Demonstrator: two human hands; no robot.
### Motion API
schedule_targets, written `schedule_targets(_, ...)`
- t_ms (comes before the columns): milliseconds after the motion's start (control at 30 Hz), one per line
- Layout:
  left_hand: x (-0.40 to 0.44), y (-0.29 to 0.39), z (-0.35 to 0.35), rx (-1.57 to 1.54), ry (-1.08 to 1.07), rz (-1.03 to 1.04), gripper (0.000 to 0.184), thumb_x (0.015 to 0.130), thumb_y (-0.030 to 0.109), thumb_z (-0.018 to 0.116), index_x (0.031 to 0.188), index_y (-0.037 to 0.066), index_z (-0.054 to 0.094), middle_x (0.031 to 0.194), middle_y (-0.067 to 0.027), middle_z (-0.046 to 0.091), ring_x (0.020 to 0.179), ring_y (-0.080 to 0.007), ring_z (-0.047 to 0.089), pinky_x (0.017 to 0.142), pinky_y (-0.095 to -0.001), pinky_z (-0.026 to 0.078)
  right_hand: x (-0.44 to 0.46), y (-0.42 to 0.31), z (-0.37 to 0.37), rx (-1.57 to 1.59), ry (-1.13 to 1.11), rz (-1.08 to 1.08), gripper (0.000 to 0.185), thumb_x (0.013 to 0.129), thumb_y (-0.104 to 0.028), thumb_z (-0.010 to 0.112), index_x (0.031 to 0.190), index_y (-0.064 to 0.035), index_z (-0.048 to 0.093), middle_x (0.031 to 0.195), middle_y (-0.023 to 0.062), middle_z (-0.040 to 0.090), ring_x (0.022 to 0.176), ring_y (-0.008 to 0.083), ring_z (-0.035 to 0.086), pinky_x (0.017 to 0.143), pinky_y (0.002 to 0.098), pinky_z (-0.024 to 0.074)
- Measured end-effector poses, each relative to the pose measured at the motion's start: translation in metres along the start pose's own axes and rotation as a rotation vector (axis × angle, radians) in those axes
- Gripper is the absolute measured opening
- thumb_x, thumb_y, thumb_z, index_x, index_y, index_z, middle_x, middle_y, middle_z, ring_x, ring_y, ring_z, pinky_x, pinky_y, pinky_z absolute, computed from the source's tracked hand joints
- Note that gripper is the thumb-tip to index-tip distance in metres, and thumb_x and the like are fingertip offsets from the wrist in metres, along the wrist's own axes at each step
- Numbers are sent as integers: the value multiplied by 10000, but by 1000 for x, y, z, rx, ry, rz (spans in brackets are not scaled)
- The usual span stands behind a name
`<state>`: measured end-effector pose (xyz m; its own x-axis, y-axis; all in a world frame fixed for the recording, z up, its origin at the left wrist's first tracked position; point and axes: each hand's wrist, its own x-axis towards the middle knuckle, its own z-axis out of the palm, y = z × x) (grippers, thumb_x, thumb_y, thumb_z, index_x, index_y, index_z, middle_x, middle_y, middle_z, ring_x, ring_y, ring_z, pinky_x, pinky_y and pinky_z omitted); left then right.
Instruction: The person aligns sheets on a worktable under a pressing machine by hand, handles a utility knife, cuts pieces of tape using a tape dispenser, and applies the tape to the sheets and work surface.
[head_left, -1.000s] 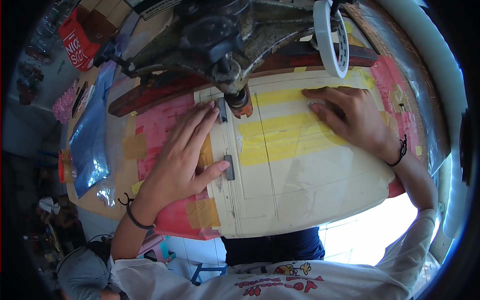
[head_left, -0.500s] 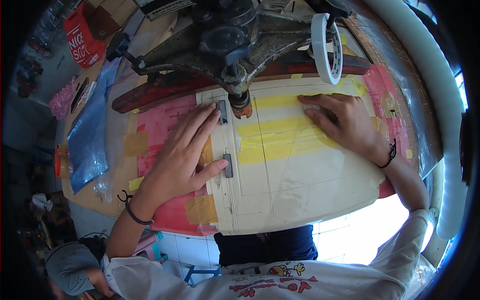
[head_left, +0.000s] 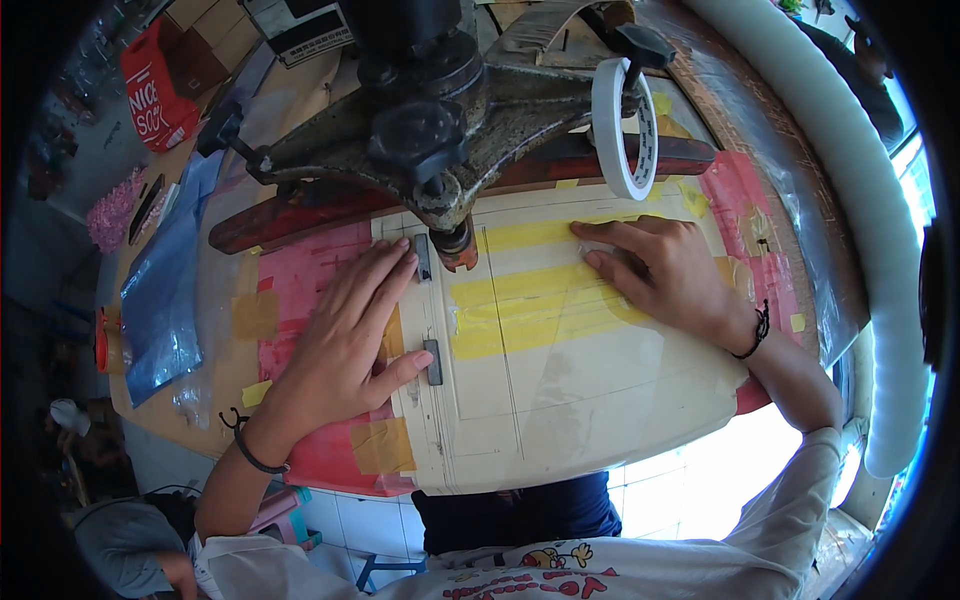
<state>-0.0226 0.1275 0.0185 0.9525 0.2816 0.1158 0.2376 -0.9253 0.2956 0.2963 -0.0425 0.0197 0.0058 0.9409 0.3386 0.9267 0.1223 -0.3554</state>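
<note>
My left hand lies with fingers stretched and thumb spread on a cream board. Its fingertips are at a small dark grey block, and the thumb touches a second dark grey block. On the board's right part rests my right hand, index finger and thumb apart near yellow tape strips, other fingers curled. I cannot make out anything held there. A machine spindle with an orange-brown tip hangs between the hands, close to the upper block.
A dark metal machine arm and a red-brown bar cross above the board. A white tape roll hangs from a knob. Blue plastic film lies left, a long white roll right. Another person is at lower left.
The view has shifted, so the board and machine appear lower and further left. Both hands keep nearly the same places on the board, and the blocks look unmoved against it.
</note>
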Motion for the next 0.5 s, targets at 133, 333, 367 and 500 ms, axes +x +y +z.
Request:
schedule_targets(133, 0, 0, 0, 0, 6, 8, 835, 945, 437, 619, 1559, -49, 329, 1580, -273, 335, 1485, -450, 313, 1229, -521, 242, 1, -1, -1, -3, -10, 7, 263, 941, -175, 721, 1180, -70, 759, 729, 163, 698, 610, 282, 678, 612, 389, 539)
schedule_targets(333, 1, 2, -3, 22, -1, 16, 846, 944, 448, 650, 1534, -76, 344, 1565, -270, 364, 1465, -448, 343, 1232, -538, 261, -1, 1, -1, -13, -21, 24, 276, 942, -259, 698, 1193, -158, 751, 771, 134, 727, 663, 310, 705, 627, 420, 562)
schedule_targets(367, 1, 2, -3, 19, 1, 14, 848, 944, 451, 649, 1534, -77, 345, 1565, -271, 365, 1464, -447, 345, 1233, -537, 261, -1, 1, -1, -8, -27, 34, 276, 941, -260, 699, 1193, -160, 751, 771, 131, 728, 657, 309, 704, 624, 422, 561)
schedule_targets(500, 0, 3, -4, 34, -6, 6, 849, 941, 457, 650, 1528, -81, 354, 1563, -273, 369, 1460, -445, 354, 1231, -536, 266, -1, 3, 0, -11, -28, 30, 275, 939, -263, 701, 1190, -160, 748, 768, 121, 728, 640, 305, 699, 612, 423, 558)
